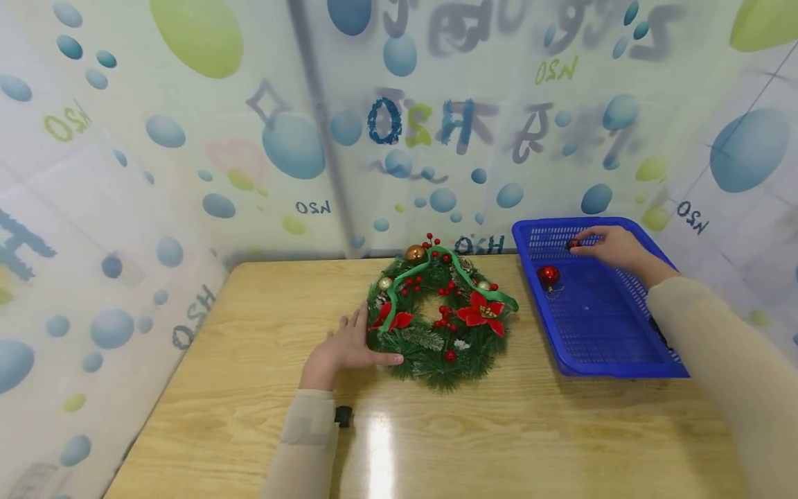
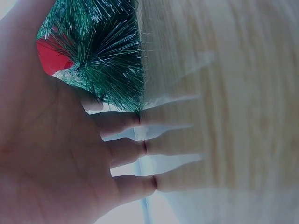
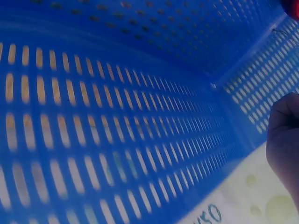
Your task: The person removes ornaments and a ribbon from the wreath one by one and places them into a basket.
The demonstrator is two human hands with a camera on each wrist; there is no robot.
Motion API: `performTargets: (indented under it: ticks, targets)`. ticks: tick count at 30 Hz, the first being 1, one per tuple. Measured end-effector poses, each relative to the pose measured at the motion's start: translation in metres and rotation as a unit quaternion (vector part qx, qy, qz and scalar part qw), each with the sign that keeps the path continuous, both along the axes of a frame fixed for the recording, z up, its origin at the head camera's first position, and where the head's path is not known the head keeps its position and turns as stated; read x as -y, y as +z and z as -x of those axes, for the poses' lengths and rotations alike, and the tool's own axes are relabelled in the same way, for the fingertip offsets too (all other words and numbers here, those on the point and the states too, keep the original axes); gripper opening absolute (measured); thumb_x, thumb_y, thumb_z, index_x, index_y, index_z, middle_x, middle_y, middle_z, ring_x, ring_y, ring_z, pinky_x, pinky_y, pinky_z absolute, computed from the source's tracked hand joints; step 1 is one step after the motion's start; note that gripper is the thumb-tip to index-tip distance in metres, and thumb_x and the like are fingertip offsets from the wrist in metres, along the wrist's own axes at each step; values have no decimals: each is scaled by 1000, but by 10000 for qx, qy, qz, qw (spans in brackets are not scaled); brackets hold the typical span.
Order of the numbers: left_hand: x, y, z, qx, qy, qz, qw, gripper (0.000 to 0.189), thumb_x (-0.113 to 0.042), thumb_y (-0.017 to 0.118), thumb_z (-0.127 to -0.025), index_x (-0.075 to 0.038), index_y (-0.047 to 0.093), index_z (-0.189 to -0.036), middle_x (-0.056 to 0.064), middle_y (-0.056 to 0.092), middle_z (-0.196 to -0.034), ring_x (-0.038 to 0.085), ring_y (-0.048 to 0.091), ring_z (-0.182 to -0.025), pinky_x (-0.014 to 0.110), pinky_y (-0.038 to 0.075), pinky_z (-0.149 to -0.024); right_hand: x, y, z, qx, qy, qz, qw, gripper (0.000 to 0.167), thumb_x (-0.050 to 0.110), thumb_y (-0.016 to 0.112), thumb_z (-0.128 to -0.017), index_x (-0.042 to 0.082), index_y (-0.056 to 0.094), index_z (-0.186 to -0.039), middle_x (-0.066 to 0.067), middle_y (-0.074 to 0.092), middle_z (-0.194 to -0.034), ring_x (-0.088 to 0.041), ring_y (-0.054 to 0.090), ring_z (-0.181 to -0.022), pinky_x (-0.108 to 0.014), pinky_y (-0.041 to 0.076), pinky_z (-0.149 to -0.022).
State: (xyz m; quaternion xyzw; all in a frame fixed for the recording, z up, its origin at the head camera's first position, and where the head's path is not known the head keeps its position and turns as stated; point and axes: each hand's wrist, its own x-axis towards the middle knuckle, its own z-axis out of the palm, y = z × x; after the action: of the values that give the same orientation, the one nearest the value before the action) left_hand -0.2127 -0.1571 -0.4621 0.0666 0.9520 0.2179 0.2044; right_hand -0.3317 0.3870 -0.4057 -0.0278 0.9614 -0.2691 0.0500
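A green Christmas wreath (image 1: 439,371) lies on the table, trimmed with a green ribbon (image 1: 462,269), red poinsettias (image 1: 483,312), berries and gold balls. Against its left edge rests my left hand (image 1: 349,346), fingers straight and spread. In the left wrist view, that palm (image 2: 56,140) lies beside the wreath's needles (image 2: 112,60). Over the far part of a blue basket (image 1: 586,339), my right hand (image 1: 614,248) pinches a small dark red ornament (image 1: 573,244). A shiny red bauble (image 1: 548,276) sits in the basket below it. The right wrist view shows only part of this hand (image 3: 285,140).
The wooden table (image 1: 274,312) meets a printed curtain (image 1: 399,187) at the back. The basket's slotted wall (image 3: 117,107) stands near the right wrist. A small black object (image 1: 343,416) shows beside the left sleeve.
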Motion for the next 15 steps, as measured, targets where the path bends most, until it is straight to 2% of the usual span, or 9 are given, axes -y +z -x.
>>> performTargets:
  ticks: [3, 5, 7, 11, 15]
  targets:
    - [0, -1, 0, 16, -1, 31, 10000, 148, -83, 77, -76, -13, -11, -171, 18, 5, -180, 48, 3, -166, 72, 10, -131, 1, -10, 1, 186, 38, -85, 9998, 57, 38, 70, -103, -8, 62, -137, -38, 59, -138, -46, 59, -107, -57, 51, -89]
    - [1, -1, 0, 9, -6, 44, 10000, 148, -84, 76, -76, -13, -11, -171, 17, 5, -180, 48, 3, -166, 72, 10, -131, 1, -16, 3, 306, 51, -86, 9995, 58, 37, 70, -104, -9, 61, -138, -41, 52, -147, -55, 54, -125, -68, 47, -103]
    - [1, -1, 0, -11, -17, 70, 10000, 148, -85, 76, -76, -13, -11, -171, 18, 6, -180, 48, 4, -166, 73, 11, -130, 0, -23, 6, 330, 88, -66, 9994, 57, 36, 71, -103, -9, 63, -137, -41, 53, -146, -58, 50, -133, -72, 42, -111]
    - [2, -1, 1, -39, -41, 145, 9999, 148, -86, 74, -76, -12, -12, -171, 19, 7, -180, 48, 4, -166, 73, 12, -130, 0, -34, 8, 331, 221, -142, 9991, 54, 35, 72, -102, -8, 65, -134, -41, 57, -143, -57, 52, -133, -71, 43, -110]
    - [1, 0, 1, -4, -76, 112, 9999, 148, -85, 75, -76, -13, -12, -171, 18, 6, -180, 48, 3, -166, 73, 12, -130, -2, -41, 4, 490, 226, -271, 9982, 54, 34, 71, -102, -10, 64, -134, -43, 56, -141, -59, 53, -130, -71, 43, -109]
